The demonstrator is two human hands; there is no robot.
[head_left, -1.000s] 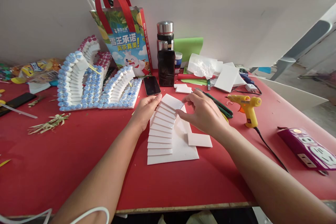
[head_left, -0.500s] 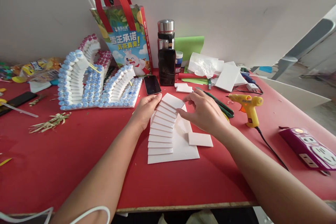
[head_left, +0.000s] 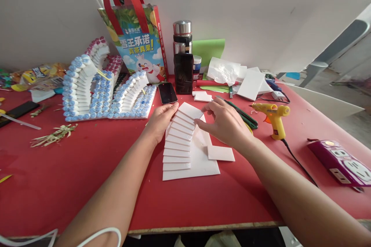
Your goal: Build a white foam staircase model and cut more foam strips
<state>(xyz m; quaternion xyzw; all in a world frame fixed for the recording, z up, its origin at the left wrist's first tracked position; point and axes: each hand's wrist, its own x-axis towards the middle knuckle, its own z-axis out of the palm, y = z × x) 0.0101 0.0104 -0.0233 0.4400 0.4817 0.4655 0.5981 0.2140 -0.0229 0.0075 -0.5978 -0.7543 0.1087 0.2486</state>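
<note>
In the middle of the red table, several white foam-board strips (head_left: 177, 144) lie overlapping like steps, curving to the right toward the far end, on a larger white foam-board sheet (head_left: 203, 162). My left hand (head_left: 161, 122) is closed at the left end of the topmost strip (head_left: 188, 110), thumb at its far corner. At the strip's right end, my right hand (head_left: 224, 119) has its thumb and index finger around the corner, the other fingers curled. A loose white strip (head_left: 221, 153) rests partly over the sheet's right edge, below my right hand.
A yellow glue gun (head_left: 275, 119), a purple power strip (head_left: 340, 162) and a green cutter (head_left: 243, 115) are to the right. Behind stand a phone (head_left: 184, 73), a steel flask (head_left: 182, 34) and a bag (head_left: 139, 46). Blue-and-white stepped models (head_left: 87, 88) stand left.
</note>
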